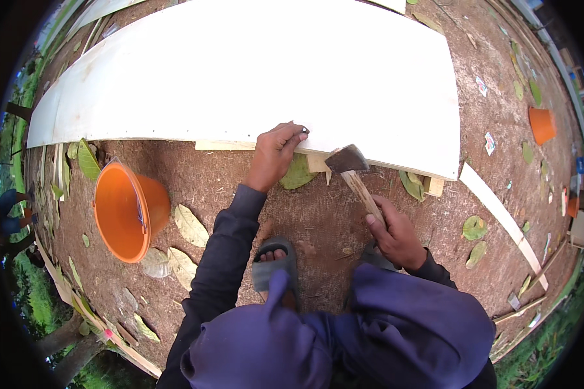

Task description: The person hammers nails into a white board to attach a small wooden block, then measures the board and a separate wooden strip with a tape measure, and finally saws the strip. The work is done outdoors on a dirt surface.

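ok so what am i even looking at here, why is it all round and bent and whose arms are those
This is one picture from a wide fisheye camera worn on a person's head, looking down, so straight edges curve near the rim. The arms coming in from the bottom are that person's own. They are crouched on bare dirt ground strewn with dry leaves. The left hand rests on the edge of a large white board, pinching what looks like a small nail. The right hand grips the wooden handle of a hammer raised just beside the board's edge. An orange bucket lies tipped on its side to the left, and a sandalled foot shows below.
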A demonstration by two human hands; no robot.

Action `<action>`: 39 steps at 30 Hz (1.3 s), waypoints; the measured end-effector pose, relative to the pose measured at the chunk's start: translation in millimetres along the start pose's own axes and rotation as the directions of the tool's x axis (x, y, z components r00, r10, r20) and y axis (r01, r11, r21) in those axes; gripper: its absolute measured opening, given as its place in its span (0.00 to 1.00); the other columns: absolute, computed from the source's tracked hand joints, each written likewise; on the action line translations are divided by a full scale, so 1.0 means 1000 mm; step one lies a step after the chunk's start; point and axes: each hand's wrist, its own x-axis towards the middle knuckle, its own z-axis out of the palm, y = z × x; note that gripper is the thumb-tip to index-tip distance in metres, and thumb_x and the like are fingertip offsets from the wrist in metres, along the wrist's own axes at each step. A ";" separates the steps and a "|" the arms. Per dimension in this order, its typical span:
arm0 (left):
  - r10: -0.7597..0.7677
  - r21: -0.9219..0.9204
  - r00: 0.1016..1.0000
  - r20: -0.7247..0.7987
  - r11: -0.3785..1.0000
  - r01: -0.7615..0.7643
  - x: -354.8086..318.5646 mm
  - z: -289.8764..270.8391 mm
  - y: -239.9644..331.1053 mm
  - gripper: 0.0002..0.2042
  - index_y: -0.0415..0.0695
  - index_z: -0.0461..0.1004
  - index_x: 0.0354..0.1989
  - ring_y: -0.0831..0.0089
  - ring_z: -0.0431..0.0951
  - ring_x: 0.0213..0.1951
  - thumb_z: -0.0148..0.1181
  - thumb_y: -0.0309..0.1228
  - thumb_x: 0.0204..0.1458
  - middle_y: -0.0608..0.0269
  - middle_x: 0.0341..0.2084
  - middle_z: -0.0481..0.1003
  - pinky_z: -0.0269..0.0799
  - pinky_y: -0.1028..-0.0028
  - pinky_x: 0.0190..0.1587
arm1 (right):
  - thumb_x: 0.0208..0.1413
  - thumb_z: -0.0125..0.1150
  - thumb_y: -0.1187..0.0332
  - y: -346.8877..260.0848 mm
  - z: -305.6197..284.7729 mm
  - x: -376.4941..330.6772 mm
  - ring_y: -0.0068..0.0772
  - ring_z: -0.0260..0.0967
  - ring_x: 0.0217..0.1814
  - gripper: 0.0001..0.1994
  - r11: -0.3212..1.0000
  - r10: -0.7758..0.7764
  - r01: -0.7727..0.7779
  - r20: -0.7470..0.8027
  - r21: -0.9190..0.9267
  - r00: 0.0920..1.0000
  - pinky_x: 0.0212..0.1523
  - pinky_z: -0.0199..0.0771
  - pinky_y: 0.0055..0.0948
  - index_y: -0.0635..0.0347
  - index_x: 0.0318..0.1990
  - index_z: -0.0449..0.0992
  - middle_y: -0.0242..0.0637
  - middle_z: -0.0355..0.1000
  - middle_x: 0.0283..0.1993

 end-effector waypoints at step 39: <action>0.136 0.106 0.991 0.013 0.985 -0.136 -0.005 -0.011 -0.008 0.05 0.34 0.80 0.40 0.54 0.85 0.43 0.65 0.20 0.56 0.49 0.39 0.83 0.78 0.61 0.58 | 0.73 0.49 0.61 -0.056 0.018 0.049 0.63 0.75 0.35 0.15 0.894 -0.338 0.267 -0.151 -0.360 0.929 0.35 0.73 0.53 0.66 0.54 0.68 0.54 0.74 0.35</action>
